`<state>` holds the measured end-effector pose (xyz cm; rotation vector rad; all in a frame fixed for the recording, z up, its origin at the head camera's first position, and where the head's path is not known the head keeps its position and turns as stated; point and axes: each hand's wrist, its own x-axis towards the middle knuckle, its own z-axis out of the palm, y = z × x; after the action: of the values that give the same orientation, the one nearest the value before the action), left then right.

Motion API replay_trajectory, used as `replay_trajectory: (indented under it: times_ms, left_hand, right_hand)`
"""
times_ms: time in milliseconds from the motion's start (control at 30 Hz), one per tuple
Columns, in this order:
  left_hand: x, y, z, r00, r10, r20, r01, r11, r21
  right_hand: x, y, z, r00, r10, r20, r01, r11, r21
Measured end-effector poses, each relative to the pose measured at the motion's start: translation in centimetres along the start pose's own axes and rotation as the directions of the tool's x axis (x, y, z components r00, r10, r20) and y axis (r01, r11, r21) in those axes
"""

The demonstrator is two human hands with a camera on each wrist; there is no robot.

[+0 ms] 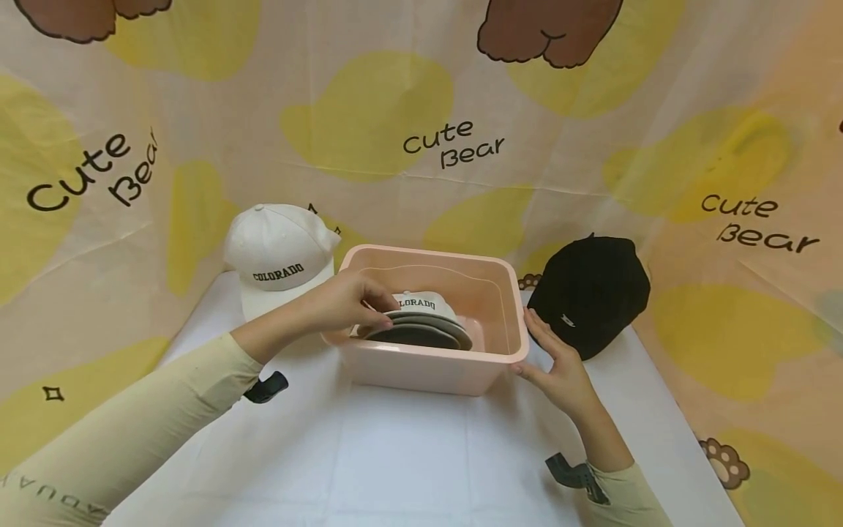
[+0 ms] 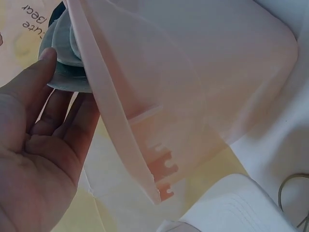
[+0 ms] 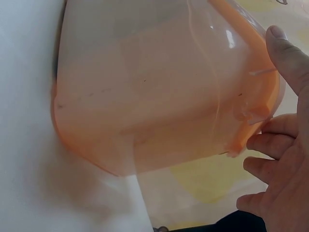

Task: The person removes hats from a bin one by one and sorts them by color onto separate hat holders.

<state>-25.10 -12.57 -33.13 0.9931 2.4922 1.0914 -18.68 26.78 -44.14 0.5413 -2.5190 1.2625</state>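
Note:
A pink plastic bin (image 1: 421, 369) stands on the white table. Inside it sit nested caps, the top one a white cap (image 1: 421, 301) with dark lettering; dark brim undersides show in front. My left hand (image 1: 349, 300) reaches over the bin's left side and pinches the edge of the cap brims (image 2: 67, 79), thumb on one face and fingers on the other. At the bin's front right corner, my right hand (image 1: 560, 369) rests against the rim, thumb on the front and fingers along the right side.
Left of the bin stands another white cap (image 1: 279, 249) lettered COLORADO, its brim forward. A black cap (image 1: 593, 293) is at the right, just beyond my right hand. A patterned cloth (image 1: 369, 117) hangs behind and at both sides of the white table (image 1: 395, 461).

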Motion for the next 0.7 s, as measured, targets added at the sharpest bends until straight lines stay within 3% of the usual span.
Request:
replay_trajectory:
  times_ms: [133,300,500,700]
  left_hand:
    - [0.0,0.0,-0.2,0.994,-0.044,-0.096,0.048,0.998,0.048]
    - [0.0,0.2,-0.3,0.965,-0.101,-0.24,0.122,0.99,0.073]
    - [0.1,0.3,-0.9,0.924,-0.102,-0.368,0.136,0.988,0.068]
    - [-0.1,1.0,-2.3,0.877,-0.049,-0.479,0.09,0.994,0.065]
  right_hand:
    - [0.1,0.0,-0.1,1.0,0.03,0.008,-0.03,0.999,0.018]
    - [0.2,-0.2,-0.1,0.998,0.059,0.011,-0.06,0.998,0.024]
    - [0.3,-0.2,-0.1,0.997,0.077,0.011,-0.077,0.997,0.026]
    - [0.0,0.0,0.0,0.996,0.084,0.014,-0.085,0.994,0.075]
